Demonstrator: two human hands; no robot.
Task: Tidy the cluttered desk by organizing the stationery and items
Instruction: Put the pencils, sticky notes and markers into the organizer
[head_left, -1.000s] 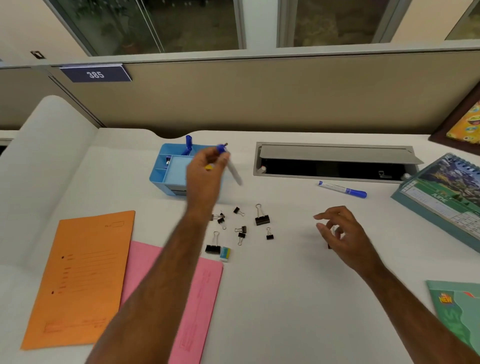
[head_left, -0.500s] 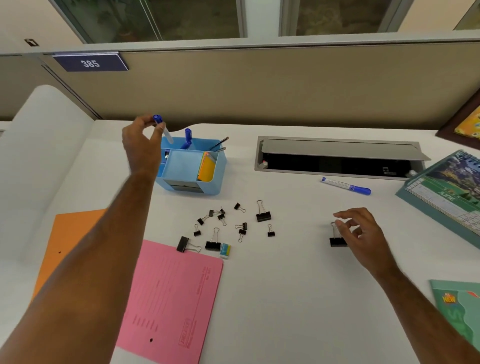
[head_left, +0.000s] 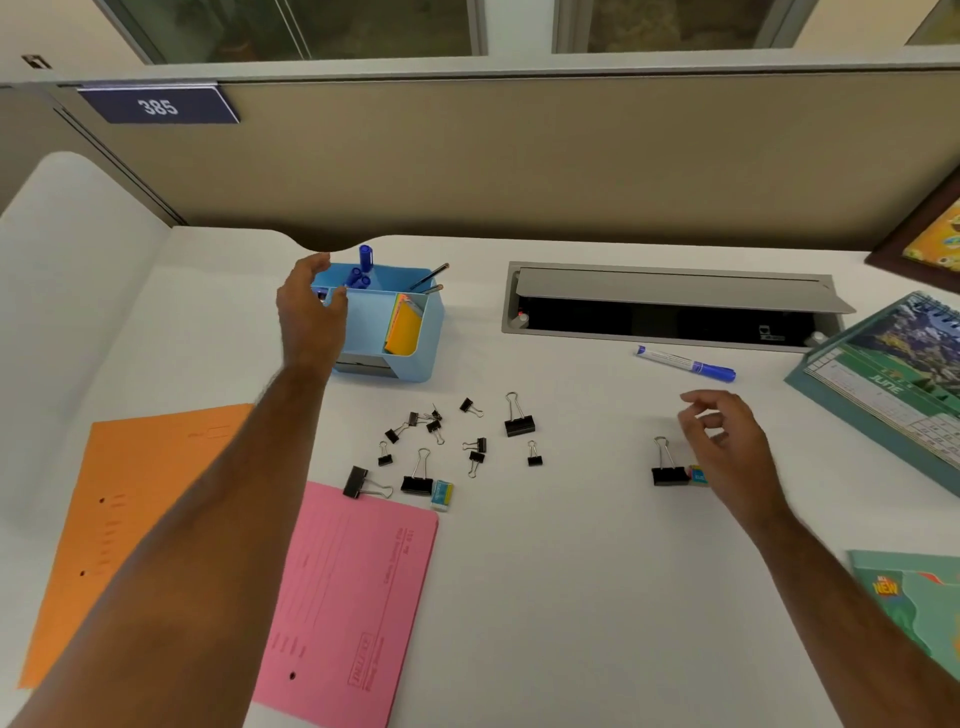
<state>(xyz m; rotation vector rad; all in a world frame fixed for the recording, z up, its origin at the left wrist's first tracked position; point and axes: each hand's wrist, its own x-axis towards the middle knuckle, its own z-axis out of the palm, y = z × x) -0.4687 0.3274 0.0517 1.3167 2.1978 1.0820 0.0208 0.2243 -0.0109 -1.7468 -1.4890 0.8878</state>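
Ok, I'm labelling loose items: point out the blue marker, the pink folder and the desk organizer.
blue marker (head_left: 684, 363), head view, middle of its barrel.
pink folder (head_left: 348, 597), head view, centre of its cover.
desk organizer (head_left: 423, 348), head view, its right outer wall.

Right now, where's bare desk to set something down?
Free: the wide patch in front of the binder clips, between the pink folder and the right forearm; also the strip left of the blue organizer, above the orange folder. Crowded: the clip scatter, and around the right hand.
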